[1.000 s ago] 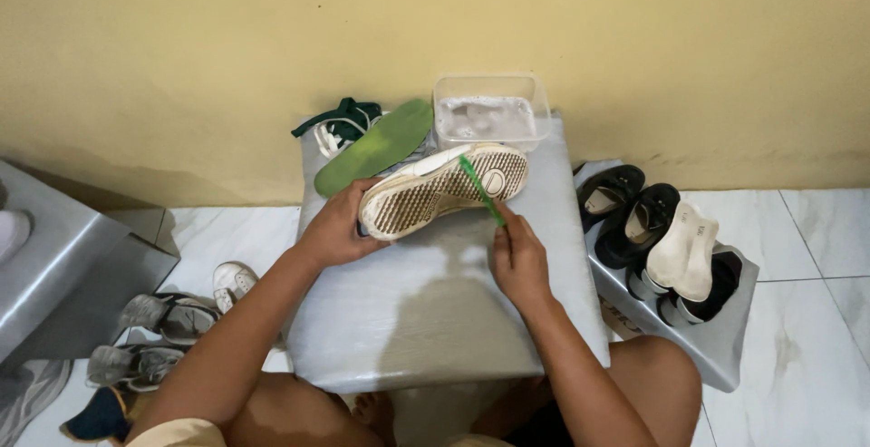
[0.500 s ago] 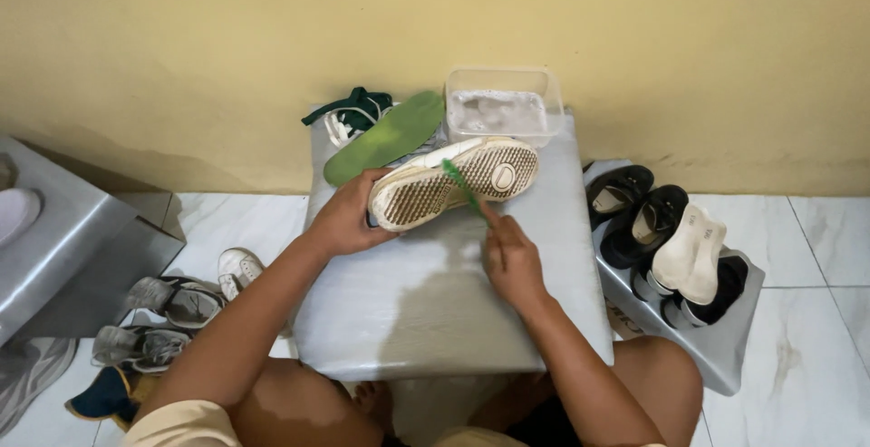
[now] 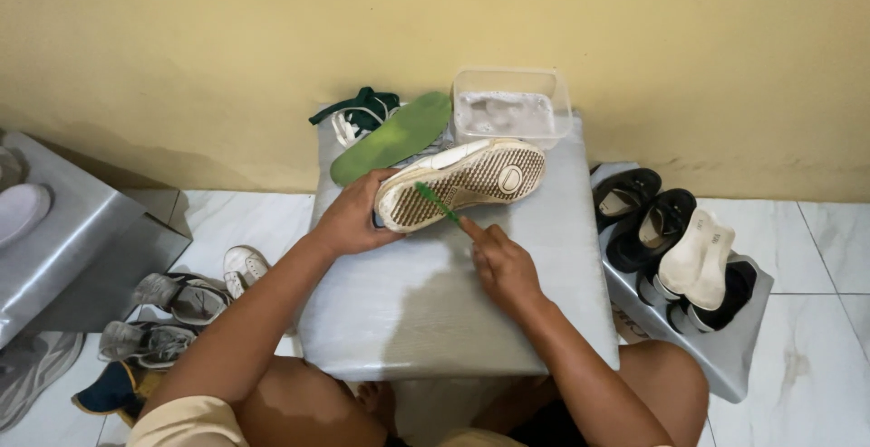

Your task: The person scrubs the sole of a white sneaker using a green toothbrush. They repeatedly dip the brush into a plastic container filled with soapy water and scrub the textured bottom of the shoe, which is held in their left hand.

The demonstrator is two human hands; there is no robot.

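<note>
White rubber, scuffed and greyed, makes up the sole of the sneaker [image 3: 462, 182], which lies sole-up and tilted toward the person near the far edge of the grey table [image 3: 435, 302], its heel end toward the left edge and its toe pointing at the far right corner. The left hand [image 3: 352, 218] is closed around the heel end, thumb over the rim, and props the shoe off the table. The right hand [image 3: 500, 264] is pinched shut on a green toothbrush [image 3: 437, 202], whose bristle end rests on the tread near the heel. Good work here, as I judge it, calls for short strokes across the grooves rather than along them, firm support from the left hand so the shoe does not rock, and moving patch by patch toward the toe. A clear plastic tub [image 3: 509, 110] of cloudy, foamy water stands at the far right corner, close enough for dipping without shifting the grip. Beside it, along the far edge, lie a green insole [image 3: 391, 137] and a second sneaker with green trim [image 3: 358, 113]. More shoes sit on a low stand [image 3: 725, 356] past the right edge.
</note>
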